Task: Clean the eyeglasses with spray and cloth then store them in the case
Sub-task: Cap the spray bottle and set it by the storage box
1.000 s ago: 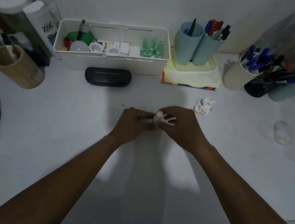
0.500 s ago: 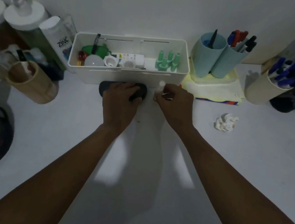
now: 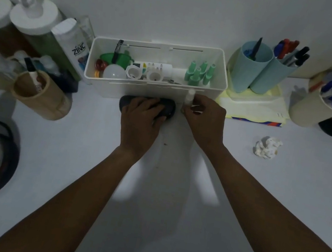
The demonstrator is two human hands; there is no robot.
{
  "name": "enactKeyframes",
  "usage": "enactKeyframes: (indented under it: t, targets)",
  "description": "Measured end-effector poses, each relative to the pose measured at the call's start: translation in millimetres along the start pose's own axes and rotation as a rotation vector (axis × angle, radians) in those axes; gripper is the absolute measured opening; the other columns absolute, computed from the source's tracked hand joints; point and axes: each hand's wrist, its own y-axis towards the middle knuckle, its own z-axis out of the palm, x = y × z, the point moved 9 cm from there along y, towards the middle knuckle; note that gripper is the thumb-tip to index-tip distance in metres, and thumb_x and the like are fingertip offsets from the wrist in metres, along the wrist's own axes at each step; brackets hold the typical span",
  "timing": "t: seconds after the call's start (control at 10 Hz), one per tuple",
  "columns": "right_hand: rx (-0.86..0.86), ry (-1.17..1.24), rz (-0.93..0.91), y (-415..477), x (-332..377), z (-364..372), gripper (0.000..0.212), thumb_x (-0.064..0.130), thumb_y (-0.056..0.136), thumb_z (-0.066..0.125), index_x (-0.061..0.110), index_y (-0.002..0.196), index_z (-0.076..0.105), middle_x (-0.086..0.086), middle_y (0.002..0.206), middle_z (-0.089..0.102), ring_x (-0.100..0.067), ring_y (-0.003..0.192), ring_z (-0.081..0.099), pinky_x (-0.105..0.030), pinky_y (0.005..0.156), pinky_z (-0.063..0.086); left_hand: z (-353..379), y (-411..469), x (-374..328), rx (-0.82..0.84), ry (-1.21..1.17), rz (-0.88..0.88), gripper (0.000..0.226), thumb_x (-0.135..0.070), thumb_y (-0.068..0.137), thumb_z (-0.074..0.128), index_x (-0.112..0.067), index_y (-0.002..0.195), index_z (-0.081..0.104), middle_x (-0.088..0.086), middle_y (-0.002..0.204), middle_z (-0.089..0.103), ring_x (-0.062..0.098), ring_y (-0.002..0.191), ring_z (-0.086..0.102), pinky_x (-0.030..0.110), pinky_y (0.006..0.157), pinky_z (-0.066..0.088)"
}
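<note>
Black oval case point(image 3: 167, 106), lid down, frame centre: left hand point(image 3: 141, 119) grasping it. Right hand point(image 3: 204, 121) grips white spray bottle point(image 3: 189, 97). "ZINC" on bottle point(image 3: 73, 44), upper left.

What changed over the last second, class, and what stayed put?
Both hands went from mid-table to the back. The left hand now lies on the black case; the right hand holds the spray bottle upright beside it. The case, white bin and crumpled tissue stayed put.
</note>
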Motion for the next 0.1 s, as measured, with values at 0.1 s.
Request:
enactKeyframes:
  t: [0.1]
  targets:
    - [-0.001,-0.002,0.013,-3.4,0.9,-3.6,0.028,0.032,0.084,0.074,0.013,0.105,0.075,-0.002,0.091,0.076,-0.014,0.080,0.069,-0.038,0.072,0.059,-3.1,0.8,-1.4,-0.009,-0.014,0.016,0.028,-0.031,0.086,0.067,-0.022,0.111,0.075,-0.003,0.120,0.071,0.026,0.113,0.060,0.046,0.091,0.048]
